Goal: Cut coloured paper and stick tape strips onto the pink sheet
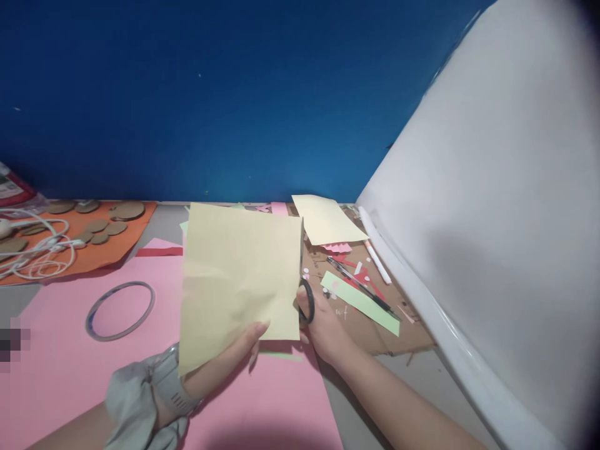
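Note:
My left hand [229, 356] holds up a pale yellow sheet of paper [239, 281] by its lower edge, thumb on the front; the sheet hides most of the fingers. My right hand [323, 325] grips black-handled scissors [307, 300] at the sheet's right edge; the blades are hidden behind or along that edge. A grey scrunchie and a watch sit on my left wrist [154, 390].
A large pink sheet [70, 362] with a clear ring [120, 310] lies below. Orange paper [112, 244] carries cardboard discs and a white cable [32, 256]. Brown cardboard [375, 325] holds a green strip [360, 302], a pen [360, 286], scraps and another yellow sheet [325, 219]. A white board [492, 219] leans at right.

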A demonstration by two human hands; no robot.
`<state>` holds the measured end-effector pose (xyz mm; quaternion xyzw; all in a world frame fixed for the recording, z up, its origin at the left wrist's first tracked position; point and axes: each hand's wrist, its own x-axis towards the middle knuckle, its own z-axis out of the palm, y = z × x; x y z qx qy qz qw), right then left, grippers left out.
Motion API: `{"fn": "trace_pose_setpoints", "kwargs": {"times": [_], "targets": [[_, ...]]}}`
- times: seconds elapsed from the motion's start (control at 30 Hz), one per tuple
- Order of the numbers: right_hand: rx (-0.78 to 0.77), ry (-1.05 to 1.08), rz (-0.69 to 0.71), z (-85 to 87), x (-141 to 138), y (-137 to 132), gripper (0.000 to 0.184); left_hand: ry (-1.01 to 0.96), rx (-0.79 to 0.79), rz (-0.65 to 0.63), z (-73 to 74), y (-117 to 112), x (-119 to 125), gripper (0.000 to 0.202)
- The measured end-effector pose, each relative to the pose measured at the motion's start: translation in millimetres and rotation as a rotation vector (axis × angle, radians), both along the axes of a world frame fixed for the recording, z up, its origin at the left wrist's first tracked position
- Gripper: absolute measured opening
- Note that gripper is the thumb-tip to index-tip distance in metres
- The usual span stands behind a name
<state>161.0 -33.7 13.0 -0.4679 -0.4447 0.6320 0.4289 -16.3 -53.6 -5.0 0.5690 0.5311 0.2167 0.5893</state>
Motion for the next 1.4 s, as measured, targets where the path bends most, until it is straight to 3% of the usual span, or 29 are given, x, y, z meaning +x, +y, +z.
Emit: {"fn": "trace_pose_setpoints", "kwargs": {"times": [0.43, 1.4], "targets": [[-0.022, -0.006, -0.006, 1.2, -0.6, 0.3, 0.049, 0.007, 0.016, -0.004, -7.1, -1.0, -1.3, 0.050], [-0.105, 0.003, -0.041, 2.6, -1.1, 0.1, 0.049, 0.044, 0.024, -0.053, 0.7, 0.9, 1.6, 0.051]]}}
